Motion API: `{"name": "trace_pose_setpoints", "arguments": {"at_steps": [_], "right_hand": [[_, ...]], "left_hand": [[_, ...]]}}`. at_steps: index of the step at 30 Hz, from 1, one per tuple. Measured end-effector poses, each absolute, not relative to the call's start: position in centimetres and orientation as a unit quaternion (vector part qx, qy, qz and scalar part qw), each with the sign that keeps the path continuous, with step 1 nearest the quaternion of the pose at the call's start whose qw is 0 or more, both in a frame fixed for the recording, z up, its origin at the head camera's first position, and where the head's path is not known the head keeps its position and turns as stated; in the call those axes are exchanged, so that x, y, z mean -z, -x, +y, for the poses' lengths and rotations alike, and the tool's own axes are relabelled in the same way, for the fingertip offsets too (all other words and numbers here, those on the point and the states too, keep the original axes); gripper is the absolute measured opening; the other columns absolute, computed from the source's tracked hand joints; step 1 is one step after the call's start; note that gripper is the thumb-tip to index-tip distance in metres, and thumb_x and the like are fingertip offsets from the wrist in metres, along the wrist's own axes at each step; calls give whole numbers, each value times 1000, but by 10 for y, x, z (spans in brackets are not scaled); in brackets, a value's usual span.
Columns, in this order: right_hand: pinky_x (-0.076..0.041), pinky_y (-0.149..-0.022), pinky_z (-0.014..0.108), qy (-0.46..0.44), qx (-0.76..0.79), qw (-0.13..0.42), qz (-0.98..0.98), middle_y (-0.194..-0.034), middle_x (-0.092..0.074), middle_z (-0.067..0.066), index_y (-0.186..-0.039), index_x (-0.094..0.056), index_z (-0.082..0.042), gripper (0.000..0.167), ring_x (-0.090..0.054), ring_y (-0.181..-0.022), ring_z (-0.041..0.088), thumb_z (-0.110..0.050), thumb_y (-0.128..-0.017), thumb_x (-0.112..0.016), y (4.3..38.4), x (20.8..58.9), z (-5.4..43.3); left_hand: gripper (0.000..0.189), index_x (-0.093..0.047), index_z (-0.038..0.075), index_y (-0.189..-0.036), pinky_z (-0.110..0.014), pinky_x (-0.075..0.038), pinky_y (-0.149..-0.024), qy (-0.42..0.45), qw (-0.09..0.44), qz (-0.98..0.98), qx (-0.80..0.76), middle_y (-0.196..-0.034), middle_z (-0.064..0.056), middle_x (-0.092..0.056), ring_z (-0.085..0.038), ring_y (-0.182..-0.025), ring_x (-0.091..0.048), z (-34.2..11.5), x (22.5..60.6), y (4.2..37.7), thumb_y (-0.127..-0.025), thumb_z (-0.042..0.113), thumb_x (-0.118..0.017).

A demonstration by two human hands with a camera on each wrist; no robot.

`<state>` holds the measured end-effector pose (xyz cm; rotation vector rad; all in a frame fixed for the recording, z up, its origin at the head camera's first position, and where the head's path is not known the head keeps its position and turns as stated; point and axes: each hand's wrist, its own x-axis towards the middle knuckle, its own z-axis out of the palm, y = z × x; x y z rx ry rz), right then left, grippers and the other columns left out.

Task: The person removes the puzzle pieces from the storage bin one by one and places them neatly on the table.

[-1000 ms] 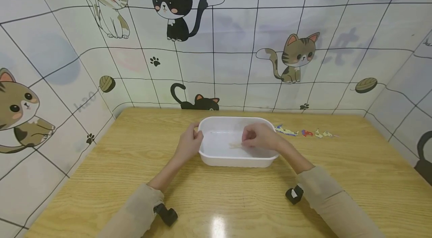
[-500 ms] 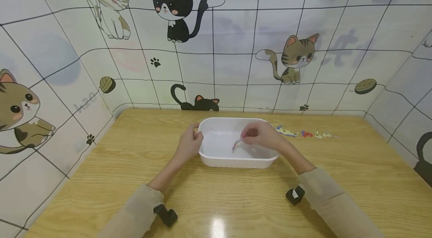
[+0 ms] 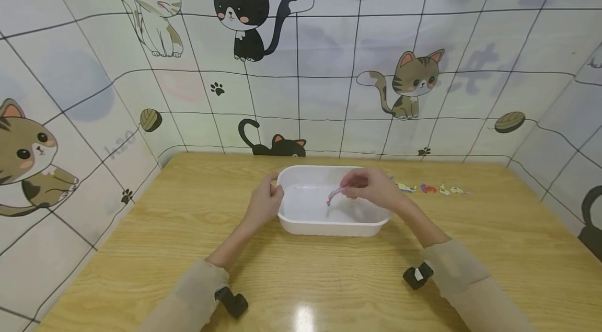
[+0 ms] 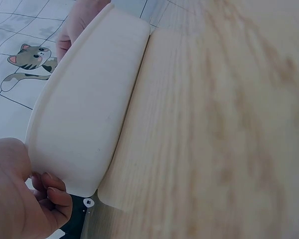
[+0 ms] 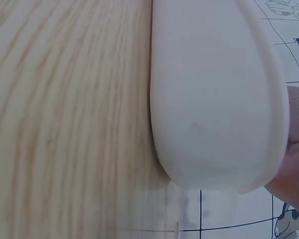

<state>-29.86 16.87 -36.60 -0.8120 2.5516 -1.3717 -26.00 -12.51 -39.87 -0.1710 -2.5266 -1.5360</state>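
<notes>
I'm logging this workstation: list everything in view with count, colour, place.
Basin: one, white, on the tabletop.
Thin strip: one, pinkish, in the right hand.
Flat pieces: at least four, yellow, blue, red, right of the basin.
Tabletop: one, yellowish wood, under the basin.
Backdrop: one, whitish with dark lines, behind the tabletop.
Printed cats: at least five, black, brown, white, on the backdrop.
Yarn balls: two, brownish, printed there.
Paw prints: at least three, black, printed there.
Wrist devices: two, black, at the sleeves.
Sleeves: two, beige, lower head view.
Left hand: one, bare, gripping the basin's left end.
Right hand: one, bare, over the basin.
</notes>
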Motion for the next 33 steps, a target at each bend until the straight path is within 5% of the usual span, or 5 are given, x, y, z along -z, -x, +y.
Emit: {"name": "trace_pose_setpoints", "arguments": {"at_steps": [12,20,33], "right_hand": [[-58,-75,35,228,491,29,841,-96,-71,18,-106,-70,1,22,-70,-83,31,-14,-92,-75,291,354,207],[-58,-77,30,196,506,13,840,-102,-71,23,-112,-68,4,28,-72,-85,22,-15,-93,-74,282,344,237],[-55,-65,27,167,487,-27,857,-95,-75,3,-116,-66,2,30,-71,-85,13,-18,-95,-72,275,343,291]], "left_hand": [[43,-49,-7,-139,-26,-43,-53,55,86,-852,514,-73,-5,-53,-15,-61,-49,-126,400,259,-98,8,-49],[44,-49,-8,-139,-26,-43,-54,57,86,-850,517,-73,-5,-53,-15,-61,-49,-126,399,259,-98,8,-50],[43,-49,-7,-139,-27,-44,-53,61,91,-850,515,-74,-6,-55,-15,-61,-50,-125,400,261,-99,8,-50]]}}
